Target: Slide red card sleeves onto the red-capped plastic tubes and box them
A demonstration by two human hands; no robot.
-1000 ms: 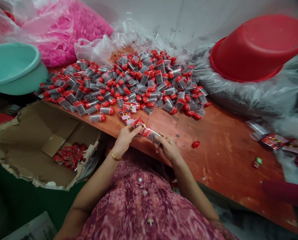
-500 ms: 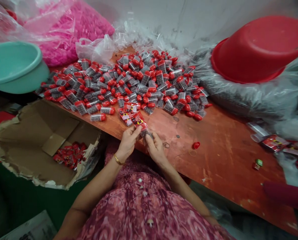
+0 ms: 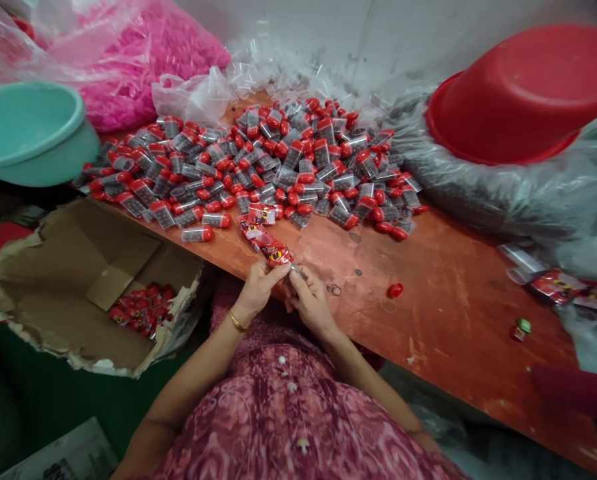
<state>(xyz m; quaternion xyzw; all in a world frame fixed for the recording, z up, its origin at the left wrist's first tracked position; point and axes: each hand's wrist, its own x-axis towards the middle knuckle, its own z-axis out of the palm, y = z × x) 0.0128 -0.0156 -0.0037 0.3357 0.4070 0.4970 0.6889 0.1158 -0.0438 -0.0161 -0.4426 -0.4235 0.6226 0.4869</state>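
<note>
My left hand (image 3: 257,287) is closed, its thumb and fingers pinching a red printed packet (image 3: 279,256) at the table's front edge. My right hand (image 3: 309,297) grips the near end of the same packet, where a small greyish part shows between the fingers. The fingertips hide most of that end. Just beyond lie more red printed wrappers (image 3: 261,214) on the table, partly overlapping the held one. Behind them spreads a large heap of clear tubes with red caps (image 3: 293,157), many with dark contents.
At lower left, a torn cardboard box (image 3: 128,253) holds red packets (image 3: 143,308). A teal basin (image 3: 33,133) and a bag of pink pieces (image 3: 153,60) stand behind it. On the right, a red tub (image 3: 523,93) sits upside down on a plastic bag (image 3: 503,193). A red cap (image 3: 395,291) lies on the table.
The held packet has tilted lower and flatter, and its near end has gone further into my fingers. My right-hand fingers have curled in closer to the left hand.
</note>
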